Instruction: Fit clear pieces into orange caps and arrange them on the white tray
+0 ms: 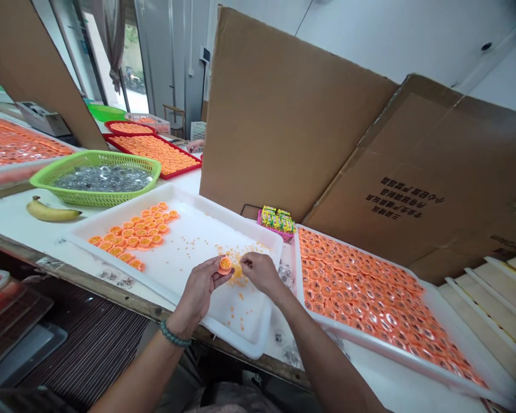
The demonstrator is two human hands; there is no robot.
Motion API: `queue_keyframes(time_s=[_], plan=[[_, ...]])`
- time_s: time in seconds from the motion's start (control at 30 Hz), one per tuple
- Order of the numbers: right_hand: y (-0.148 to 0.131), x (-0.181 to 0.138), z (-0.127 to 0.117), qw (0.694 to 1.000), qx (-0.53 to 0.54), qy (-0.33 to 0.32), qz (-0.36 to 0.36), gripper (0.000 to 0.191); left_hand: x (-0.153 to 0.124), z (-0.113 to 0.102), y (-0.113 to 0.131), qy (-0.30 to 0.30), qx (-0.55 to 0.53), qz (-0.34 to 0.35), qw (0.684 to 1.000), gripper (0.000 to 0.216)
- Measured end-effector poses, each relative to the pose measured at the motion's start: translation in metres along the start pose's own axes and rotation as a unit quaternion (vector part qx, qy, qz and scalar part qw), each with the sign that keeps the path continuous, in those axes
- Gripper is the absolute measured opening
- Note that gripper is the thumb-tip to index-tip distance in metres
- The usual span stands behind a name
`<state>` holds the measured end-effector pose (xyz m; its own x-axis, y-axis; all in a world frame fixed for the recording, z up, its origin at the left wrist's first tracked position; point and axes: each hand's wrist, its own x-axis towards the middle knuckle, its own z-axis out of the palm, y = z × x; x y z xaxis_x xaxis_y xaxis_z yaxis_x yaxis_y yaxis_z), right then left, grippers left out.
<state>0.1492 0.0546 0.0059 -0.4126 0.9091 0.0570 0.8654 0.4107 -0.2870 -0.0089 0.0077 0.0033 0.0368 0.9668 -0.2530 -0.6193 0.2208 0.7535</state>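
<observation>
My left hand [203, 285] holds a small round orange cup-like piece [225, 264] between thumb and fingers, its yellow-dotted face turned up. Just to the right, my right hand [260, 272] has its fingertips pinched together over a scatter of tiny yellow-orange bits [239, 275]; whatever is between the fingertips is too small to make out. Both hands are above a white tray [202, 215]. In the tray's left part sit rows of similar orange pieces [140, 229].
At right lies a second white tray [438, 298] full of orange pieces with dark centres. A pink basket [284, 232] of yellow-green packets stands before cardboard panels [296, 109]. To the left are a green basket [94, 198] of clear plastic parts, a banana [54, 212] and a red tray [172, 172].
</observation>
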Motion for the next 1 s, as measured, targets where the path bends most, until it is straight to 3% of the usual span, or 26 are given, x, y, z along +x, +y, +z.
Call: queue_keyframes(time_s=[0.2, 0.37, 0.47, 0.57, 0.63, 0.8, 1.0], plan=[[-0.016, -0.005, -0.025, 0.975, 0.190, 0.094, -0.070, 0.013, 0.000, 0.000, 0.001, -0.048, 0.017, -0.006, 0.999, 0.023], [-0.023, -0.006, -0.023, 0.968, 0.194, 0.109, -0.115, 0.015, 0.001, 0.000, 0.001, -0.073, 0.019, -0.016, 0.997, 0.022], [-0.016, -0.019, -0.029, 0.959, 0.219, 0.151, -0.099, 0.019, 0.002, -0.001, 0.000, -0.058, 0.019, -0.032, 0.998, 0.020], [0.001, -0.050, -0.037, 0.959, 0.210, 0.189, -0.012, 0.022, 0.003, 0.000, 0.000, -0.040, 0.026, -0.037, 0.998, 0.018], [0.013, -0.078, -0.037, 0.972, 0.156, 0.168, 0.054, 0.023, 0.003, 0.002, 0.000, -0.037, 0.043, -0.034, 0.998, 0.018], [0.035, -0.144, -0.007, 0.993, 0.001, 0.004, 0.120, 0.016, 0.001, 0.003, 0.000, -0.019, 0.100, -0.029, 0.994, 0.022], [0.037, -0.162, 0.029, 0.986, -0.024, -0.101, 0.127, 0.009, 0.003, 0.003, -0.003, -0.003, 0.130, -0.007, 0.992, 0.023]])
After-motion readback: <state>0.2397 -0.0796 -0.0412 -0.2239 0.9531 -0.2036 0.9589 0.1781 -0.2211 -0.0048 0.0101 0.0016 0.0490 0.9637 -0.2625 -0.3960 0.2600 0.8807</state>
